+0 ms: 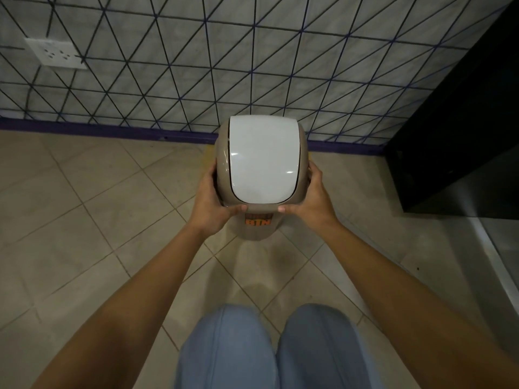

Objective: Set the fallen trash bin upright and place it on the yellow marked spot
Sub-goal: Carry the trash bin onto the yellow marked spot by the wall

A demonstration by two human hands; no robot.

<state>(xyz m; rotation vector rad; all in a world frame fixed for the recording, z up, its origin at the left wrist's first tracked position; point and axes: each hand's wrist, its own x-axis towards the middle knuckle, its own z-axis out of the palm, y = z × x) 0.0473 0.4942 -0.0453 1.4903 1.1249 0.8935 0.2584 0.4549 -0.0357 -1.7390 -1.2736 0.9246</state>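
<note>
Wall socket: a white socket (56, 53) sits on the patterned wall at far left, well apart from the work.
Left hand: the left hand (209, 202) is wrapped around the left side of the bin top, the thumb lying along the near rim.
Trash bin: the beige trash bin (258, 230) with its white lid (262, 158) stands upright now, close to the wall, between both hands.
Right hand: the right hand (313, 199) clasps the right side in the same way.
Dark cabinet: a black cabinet (460, 130) stands at far right.
Progress: I judge the uprighting is done; what remains is to settle the bin on the mark and let go.
Hidden: only thin yellow strips (209, 154) show beside the bin, so I cannot tell if it is centred, or if its base touches the floor.
</note>
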